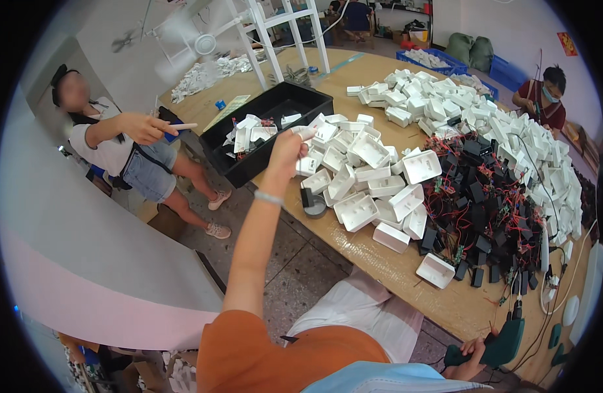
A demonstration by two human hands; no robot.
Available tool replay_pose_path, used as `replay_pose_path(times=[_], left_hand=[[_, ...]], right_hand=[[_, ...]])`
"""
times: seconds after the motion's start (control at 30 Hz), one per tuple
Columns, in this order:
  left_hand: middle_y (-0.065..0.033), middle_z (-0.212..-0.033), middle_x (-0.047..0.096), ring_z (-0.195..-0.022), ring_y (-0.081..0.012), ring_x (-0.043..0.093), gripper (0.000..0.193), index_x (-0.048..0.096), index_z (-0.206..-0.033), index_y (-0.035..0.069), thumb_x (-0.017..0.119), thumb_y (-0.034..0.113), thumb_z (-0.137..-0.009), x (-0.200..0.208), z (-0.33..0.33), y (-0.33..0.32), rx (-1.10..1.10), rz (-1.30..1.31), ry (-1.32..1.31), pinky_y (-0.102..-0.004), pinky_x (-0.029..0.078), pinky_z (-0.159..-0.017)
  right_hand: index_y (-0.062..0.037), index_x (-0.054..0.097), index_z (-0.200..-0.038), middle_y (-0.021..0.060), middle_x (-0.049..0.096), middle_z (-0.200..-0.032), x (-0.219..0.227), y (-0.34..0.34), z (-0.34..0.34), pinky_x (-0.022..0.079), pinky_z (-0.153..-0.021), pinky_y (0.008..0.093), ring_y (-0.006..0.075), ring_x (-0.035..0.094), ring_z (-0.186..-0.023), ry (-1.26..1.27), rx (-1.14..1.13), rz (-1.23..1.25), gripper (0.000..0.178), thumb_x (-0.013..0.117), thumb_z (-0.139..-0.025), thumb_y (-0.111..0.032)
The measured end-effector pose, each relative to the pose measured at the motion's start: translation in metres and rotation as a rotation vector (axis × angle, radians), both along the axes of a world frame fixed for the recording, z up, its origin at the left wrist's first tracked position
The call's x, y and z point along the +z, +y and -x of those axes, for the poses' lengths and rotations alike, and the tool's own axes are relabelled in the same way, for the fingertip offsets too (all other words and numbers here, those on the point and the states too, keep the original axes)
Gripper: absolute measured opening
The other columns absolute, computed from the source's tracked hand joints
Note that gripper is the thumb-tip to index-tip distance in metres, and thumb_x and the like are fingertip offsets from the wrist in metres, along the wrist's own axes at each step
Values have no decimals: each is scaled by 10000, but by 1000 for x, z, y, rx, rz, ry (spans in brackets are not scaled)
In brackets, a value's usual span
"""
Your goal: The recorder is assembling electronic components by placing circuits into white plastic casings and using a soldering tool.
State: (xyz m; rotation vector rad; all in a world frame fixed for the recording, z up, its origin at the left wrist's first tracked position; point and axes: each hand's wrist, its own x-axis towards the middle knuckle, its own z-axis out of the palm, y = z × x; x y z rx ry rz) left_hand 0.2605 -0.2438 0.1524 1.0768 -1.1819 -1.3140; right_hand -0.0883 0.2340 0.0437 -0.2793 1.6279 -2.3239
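Note:
My left hand stretches over the table's near left edge, its fingers pinched together with white covers on the tips. It is beside the heap of white plastic housings; what it grips is not clear. Below it, a small black block is next to a round grey disc at the table edge. Low at the right, my right hand is wrapped round the handle of a dark green corded tool, pistol-shaped like a glue gun. Nearest that tool lies a pile of black boxes with red wires.
A black tray holding white housings and wired parts overhangs the table's left edge. A person at the left holds out a hand; another person is at the far right. More white housings spread behind. Cables run along the right.

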Motion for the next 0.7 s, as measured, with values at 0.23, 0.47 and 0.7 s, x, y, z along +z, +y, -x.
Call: replay_pose_path(times=[0.23, 0.47, 0.7], left_hand=[[-28, -865, 640, -564, -12, 428, 114, 645, -1027, 8, 641, 90, -947, -6, -3, -56, -217, -191, 336, -174, 344, -489], [56, -763, 592, -601, -24, 442, 259, 720, -1149, 30, 671, 177, -941, 19, 30, 47, -396, 141, 48, -202, 347, -517], [53, -762, 605, -594, -24, 481, 105, 725, -985, 79, 713, 167, -930, 12, 98, 111, -622, 156, 266, -198, 368, -512]], right_hand=[[-1, 574, -1286, -16, 368, -624, -21, 6, 8, 382, -544, 248, 78, 363, -537, -34, -71, -73, 375, 641, -935, -112], [-21, 543, -874, 26, 502, -671, -31, 30, 13, 390, -544, 265, 115, 428, -568, 160, 32, 56, 100, 641, -891, -17], [-49, 545, -813, 42, 521, -654, 13, 3, -11, 395, -534, 262, 124, 424, -542, 129, 71, 100, 126, 619, -891, 17]])
